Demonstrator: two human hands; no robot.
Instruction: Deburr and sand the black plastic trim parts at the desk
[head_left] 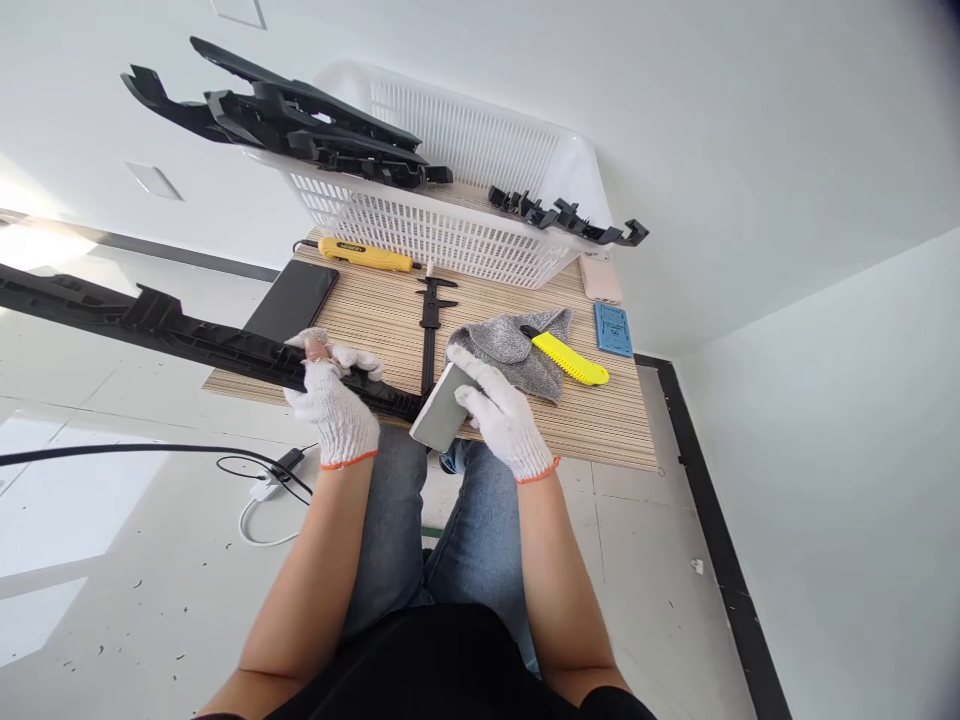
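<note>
My left hand (334, 405), in a white knitted glove with a bare thumb tip, is wrapped round a long black plastic part (202, 335). The part stretches from the left edge of the view to the table's front edge. In my gloved right hand (504, 415) is a flat grey-green block (442, 408), gripped between fingers and thumb. The block's left edge is at the right end of the black part; whether they touch I cannot tell. Just beyond the right hand lies a grey cloth (502, 340) with a yellow-handled tool (570, 358) on it.
On the striped table (600, 425) are black calipers (430, 320), a yellow power tool (365, 254), a black phone (294, 300), a blue packet (613, 330) and a pink case (599, 278). Behind, a white basket (480, 235) holds black parts jutting out. Cables and a power strip (279, 475) lie lower left.
</note>
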